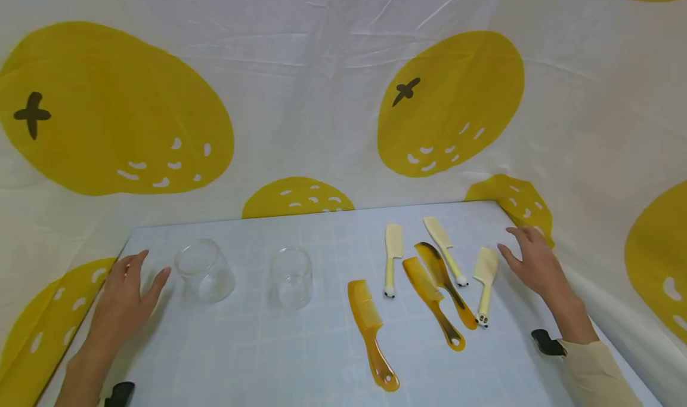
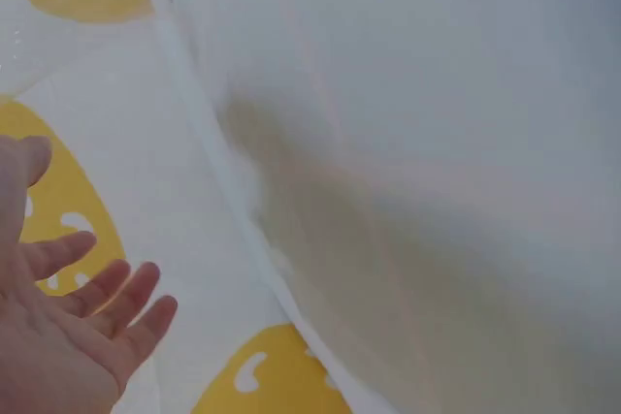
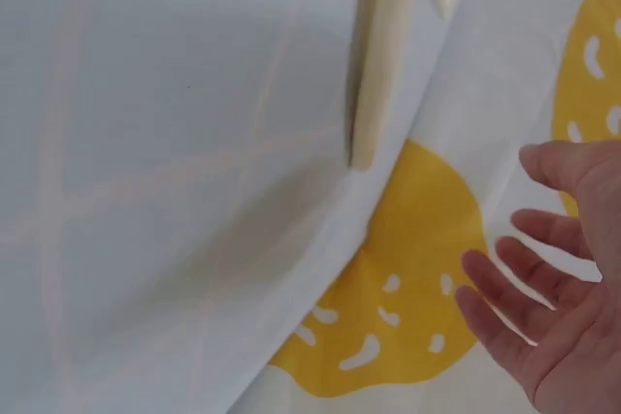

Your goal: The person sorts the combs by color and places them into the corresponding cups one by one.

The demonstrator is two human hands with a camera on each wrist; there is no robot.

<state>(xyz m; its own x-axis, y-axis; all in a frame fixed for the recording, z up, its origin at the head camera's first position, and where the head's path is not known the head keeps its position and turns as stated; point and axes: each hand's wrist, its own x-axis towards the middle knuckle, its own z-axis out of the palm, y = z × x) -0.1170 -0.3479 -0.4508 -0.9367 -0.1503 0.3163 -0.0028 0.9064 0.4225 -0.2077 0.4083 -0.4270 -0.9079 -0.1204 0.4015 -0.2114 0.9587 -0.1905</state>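
Glass cups point(image 1: 214, 281) sit on the worktop point(image 1: 231, 359) at three o'clock from the left hand point(image 1: 122, 302); spatulas point(image 1: 485, 268) lie at nine from the right hand point(image 1: 539, 267), combs point(image 1: 369, 313) toward eight. Both hands are released and relaxed.

Bare left-hand grip point(image 1: 122, 304): fingers point(image 1: 135, 270) relaxed, thumb point(image 1: 158, 283) apart. Bare right-hand grip point(image 1: 538, 268): same, beige fabric sleeve point(image 1: 598, 368) behind it.

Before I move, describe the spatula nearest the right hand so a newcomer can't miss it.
In the head view, go to the right side of the pale blue table, just left of the right hand. There lies a spatula with a cream blade. It's the rightmost of three, its handle end nearest the wearer.
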